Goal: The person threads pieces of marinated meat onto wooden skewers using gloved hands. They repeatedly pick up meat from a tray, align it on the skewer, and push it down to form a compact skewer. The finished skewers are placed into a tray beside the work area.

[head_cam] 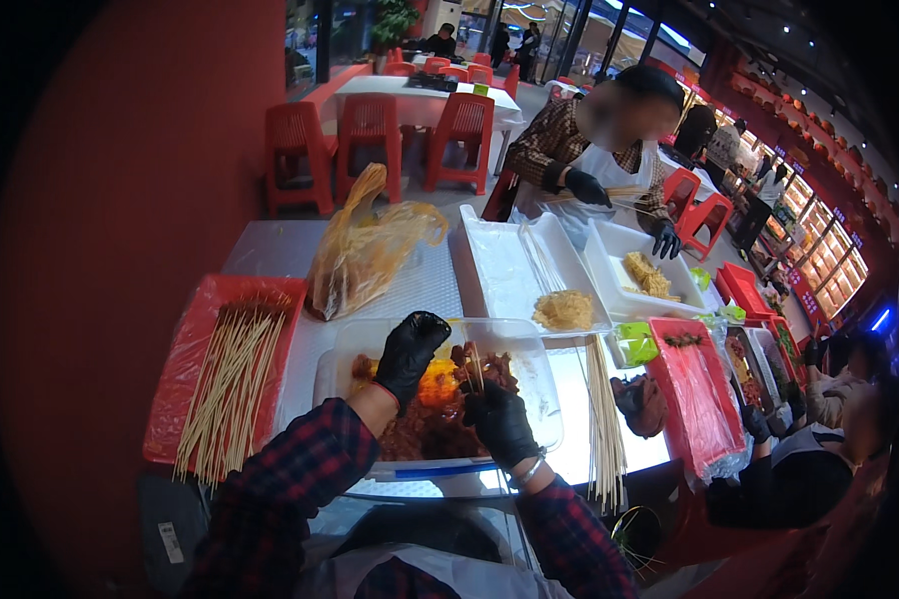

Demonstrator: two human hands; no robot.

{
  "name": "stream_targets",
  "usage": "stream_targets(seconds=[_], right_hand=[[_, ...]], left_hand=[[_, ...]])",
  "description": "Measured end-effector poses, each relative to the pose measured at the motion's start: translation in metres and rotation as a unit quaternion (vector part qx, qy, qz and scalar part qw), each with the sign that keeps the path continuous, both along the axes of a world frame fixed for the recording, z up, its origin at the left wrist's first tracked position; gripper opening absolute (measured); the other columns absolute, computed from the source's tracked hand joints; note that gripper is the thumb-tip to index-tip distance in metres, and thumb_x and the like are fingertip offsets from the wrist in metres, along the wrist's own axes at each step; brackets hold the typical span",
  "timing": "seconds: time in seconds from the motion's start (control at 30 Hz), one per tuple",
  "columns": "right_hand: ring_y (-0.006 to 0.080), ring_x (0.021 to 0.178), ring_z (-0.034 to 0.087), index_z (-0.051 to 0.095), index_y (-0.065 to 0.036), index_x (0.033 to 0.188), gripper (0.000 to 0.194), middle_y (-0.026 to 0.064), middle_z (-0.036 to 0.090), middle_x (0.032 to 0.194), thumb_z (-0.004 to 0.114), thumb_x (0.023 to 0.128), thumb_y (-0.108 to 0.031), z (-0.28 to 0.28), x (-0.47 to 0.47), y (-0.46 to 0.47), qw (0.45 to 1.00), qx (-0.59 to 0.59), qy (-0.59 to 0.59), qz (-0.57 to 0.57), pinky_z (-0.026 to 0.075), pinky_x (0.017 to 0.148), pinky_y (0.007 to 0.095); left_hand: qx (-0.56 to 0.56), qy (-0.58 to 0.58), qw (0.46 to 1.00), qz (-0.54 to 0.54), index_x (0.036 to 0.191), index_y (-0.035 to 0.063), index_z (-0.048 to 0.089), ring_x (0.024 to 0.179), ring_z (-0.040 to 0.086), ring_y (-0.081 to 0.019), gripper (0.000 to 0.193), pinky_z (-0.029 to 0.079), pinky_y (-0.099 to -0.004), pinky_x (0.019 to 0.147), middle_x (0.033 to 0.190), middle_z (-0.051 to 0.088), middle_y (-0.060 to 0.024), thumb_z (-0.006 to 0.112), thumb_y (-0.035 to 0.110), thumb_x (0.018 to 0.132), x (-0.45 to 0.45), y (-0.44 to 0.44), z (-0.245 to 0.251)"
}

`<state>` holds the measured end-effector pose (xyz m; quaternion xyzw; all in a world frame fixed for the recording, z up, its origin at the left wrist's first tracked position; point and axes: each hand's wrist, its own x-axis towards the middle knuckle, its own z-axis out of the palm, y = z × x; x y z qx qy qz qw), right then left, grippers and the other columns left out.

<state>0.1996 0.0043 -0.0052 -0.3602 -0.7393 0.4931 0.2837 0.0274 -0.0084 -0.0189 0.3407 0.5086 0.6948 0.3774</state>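
A translucent plastic tub (543,389) in front of me holds chunks of raw meat in a reddish marinade (419,438). My left hand (412,356), in a black glove, hovers over the tub with its fingers curled; whether anything is inside them is hidden. My right hand (502,423), gloved in black too, grips several thin bamboo skewers (478,367) at the tub's right side. Their upper ends stand against the meat, and the shafts run down below my wrist. To the left, a plastic-lined red tray (168,404) carries many skewers (228,397) with meat at their far ends.
An orange plastic bag (367,254) stands behind the tub. Beyond are two white trays (487,247) (607,288) with pale food, and a co-worker (592,150) holding skewers. Right of the tub lie loose skewers (605,427), a dark bundle (639,404) and a red tray (708,404).
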Motion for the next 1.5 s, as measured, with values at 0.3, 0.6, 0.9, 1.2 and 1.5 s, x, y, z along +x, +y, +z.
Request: stream_targets(seconds=[0.3,0.6,0.9,1.2,1.5], right_hand=[[0.0347,0.065,0.059,0.057,0.001,0.089,0.014,0.0208,0.058,0.07,0.054,0.076,-0.005,0.008,-0.002,-0.003,0.951,0.284,-0.125,0.011,0.047,0.056,0.0362],[0.0098,0.055,0.052,0.06,-0.002,0.094,0.014,0.0035,0.056,0.067,0.052,0.085,-0.009,0.012,0.002,0.002,0.998,-0.051,0.036,0.009,0.042,0.051,0.022],[0.0048,0.053,0.047,0.058,-0.003,0.097,0.014,-0.0004,0.054,0.067,0.052,0.086,-0.009,0.014,0.004,0.001,0.974,-0.181,0.134,0.011,0.036,0.046,0.0175],[0.0229,0.056,0.057,0.053,-0.001,0.082,0.007,0.0134,0.056,0.063,0.058,0.078,-0.004,0.007,0.0,-0.002,0.98,0.183,0.047,-0.065,0.041,0.048,0.0299],[0.0141,0.052,0.054,0.054,-0.003,0.081,0.008,0.0053,0.054,0.058,0.055,0.082,-0.011,0.002,0.0,0.005,0.996,0.008,0.083,-0.034,0.04,0.045,0.0273]], left_hand=[[-0.105,0.248,0.962,-0.053,0.069,-0.0021,0.061,0.059,0.052,-0.0108,0.023,0.041,-0.024,0.057,0.061,0.057,-0.0025,0.067,0.02,0.073,0.004,-0.004,0.014],[-0.073,-0.049,0.994,-0.07,0.09,0.0028,0.06,0.069,0.056,-0.0123,0.021,0.045,-0.0237,0.064,0.078,0.06,-0.0037,0.056,0.022,0.082,-0.005,-0.005,0.004],[0.031,-0.271,0.933,-0.234,0.104,0.0046,0.054,0.087,0.057,-0.0196,0.023,0.047,-0.0336,0.08,0.094,0.058,-0.0075,0.046,0.02,0.088,0.011,-0.006,-0.001],[-0.036,-0.272,0.942,-0.193,0.101,0.0048,0.055,0.086,0.057,-0.0187,0.022,0.046,-0.0327,0.08,0.093,0.058,-0.0068,0.046,0.02,0.088,0.02,-0.007,0.002],[-0.02,-0.267,0.946,-0.18,0.099,0.0047,0.057,0.085,0.057,-0.0161,0.022,0.046,-0.0303,0.076,0.092,0.059,-0.0055,0.047,0.021,0.087,0.028,-0.01,0.003]])
